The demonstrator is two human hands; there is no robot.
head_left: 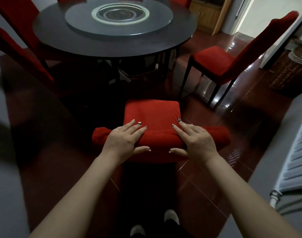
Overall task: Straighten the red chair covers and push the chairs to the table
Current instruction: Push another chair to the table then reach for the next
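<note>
The legs of the near chair (152, 112) are hidden beneath its seat and backrest. The chairs at the left (18, 48) are smeared by blur, and those beyond the table (112, 48) are cut off by the top edge. The left hand (124, 141) and right hand (196, 143) are laid flat over the backrest top, on the red cover (161, 143). Their fingers are kept straight toward the seat and their thumbs spread on the near face; nothing is clenched. The chair is stood apart from the table, its seat facing it. Another chair (213, 57) is seen well apart at the right.
</note>
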